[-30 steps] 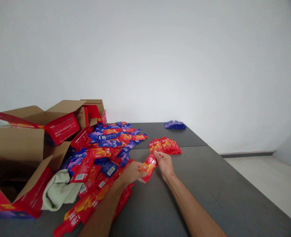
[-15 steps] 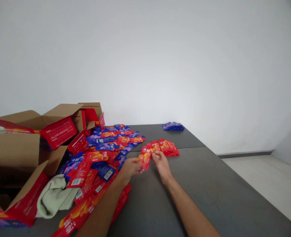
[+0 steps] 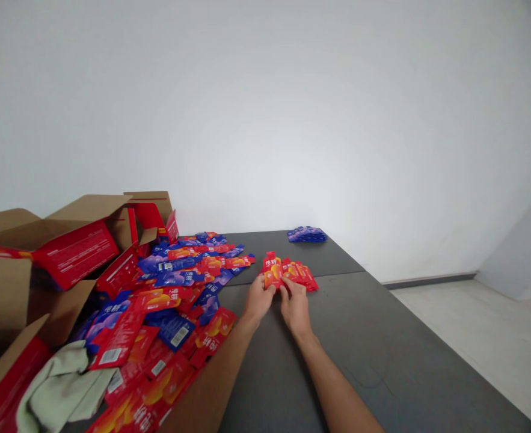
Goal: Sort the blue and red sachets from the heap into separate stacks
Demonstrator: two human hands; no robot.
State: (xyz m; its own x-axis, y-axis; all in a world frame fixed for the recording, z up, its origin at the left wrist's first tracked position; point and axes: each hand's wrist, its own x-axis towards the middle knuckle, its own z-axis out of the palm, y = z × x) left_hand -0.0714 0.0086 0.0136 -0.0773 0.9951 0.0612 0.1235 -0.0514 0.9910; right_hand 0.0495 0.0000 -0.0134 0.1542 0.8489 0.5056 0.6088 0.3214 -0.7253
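Observation:
My left hand (image 3: 257, 299) and my right hand (image 3: 294, 304) both pinch one red sachet (image 3: 272, 272), holding it upright at the left end of a small row of red sachets (image 3: 300, 273) on the dark grey table (image 3: 382, 349). The fingers of both hands are closed on its lower edge. A big loose heap of red and blue sachets (image 3: 175, 288) lies just left of my left hand.
Open cardboard boxes with red printed flaps (image 3: 71, 246) stand at the left. A pale green cloth (image 3: 58, 388) lies at the near left. A small stack of blue sachets (image 3: 306, 235) sits at the table's far edge by the white wall.
Both hands have carried the red sachet forward, away from me, from the table's middle up to the row of red sachets. The view has shifted a little to the right.

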